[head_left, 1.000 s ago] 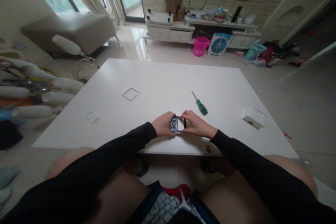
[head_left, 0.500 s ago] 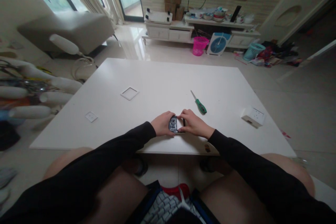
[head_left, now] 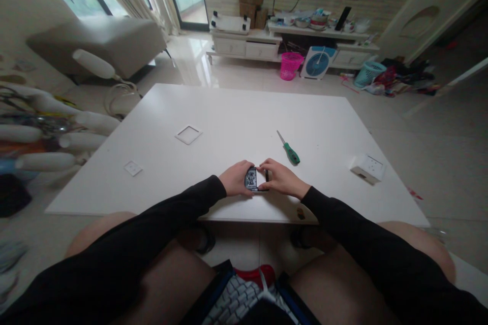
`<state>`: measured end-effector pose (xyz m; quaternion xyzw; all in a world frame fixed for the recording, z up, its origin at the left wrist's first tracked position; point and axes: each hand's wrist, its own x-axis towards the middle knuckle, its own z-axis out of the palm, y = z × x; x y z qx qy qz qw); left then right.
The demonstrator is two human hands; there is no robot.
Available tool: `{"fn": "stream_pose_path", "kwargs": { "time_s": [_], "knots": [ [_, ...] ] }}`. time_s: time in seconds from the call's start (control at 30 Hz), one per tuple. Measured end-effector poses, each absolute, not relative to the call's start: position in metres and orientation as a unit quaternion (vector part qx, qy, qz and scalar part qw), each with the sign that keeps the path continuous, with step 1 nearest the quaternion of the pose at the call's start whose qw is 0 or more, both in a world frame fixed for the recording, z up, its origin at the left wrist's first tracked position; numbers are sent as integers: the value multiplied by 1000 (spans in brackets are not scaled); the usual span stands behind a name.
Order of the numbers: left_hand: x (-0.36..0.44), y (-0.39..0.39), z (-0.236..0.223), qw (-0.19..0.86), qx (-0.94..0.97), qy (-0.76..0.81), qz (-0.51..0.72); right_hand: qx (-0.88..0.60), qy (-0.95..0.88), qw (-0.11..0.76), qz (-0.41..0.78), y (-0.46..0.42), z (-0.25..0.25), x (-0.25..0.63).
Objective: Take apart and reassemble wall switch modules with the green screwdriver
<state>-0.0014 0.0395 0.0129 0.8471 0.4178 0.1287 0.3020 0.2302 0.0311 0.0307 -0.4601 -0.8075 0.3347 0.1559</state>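
Near the front edge of the white table (head_left: 236,111) my left hand (head_left: 236,179) and my right hand (head_left: 280,179) grip a small black switch module (head_left: 253,180) from either side. It has pale metal parts on its upper face. Fingers of both hands curl round its edges. A green-handled screwdriver (head_left: 290,150) lies just beyond my right hand, apart from it.
A white square frame (head_left: 188,134) and a small white switch cover (head_left: 133,168) lie on the table's left. A white socket box (head_left: 368,168) sits at the right edge. White tubes (head_left: 57,137) crowd the left; a pink basket (head_left: 290,65) and fan stand behind.
Both hands keep their grip on the module; they and the view have shifted only slightly. Nothing else on the table has moved.
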Motion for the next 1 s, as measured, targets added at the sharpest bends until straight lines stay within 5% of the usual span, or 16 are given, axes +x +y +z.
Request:
{"fn": "stream_pose_path", "kwargs": {
  "time_s": [1.0],
  "knots": [
    [-1,40,10,302,846,419,131,-420,-852,95,298,28,43,231]
  ]
}}
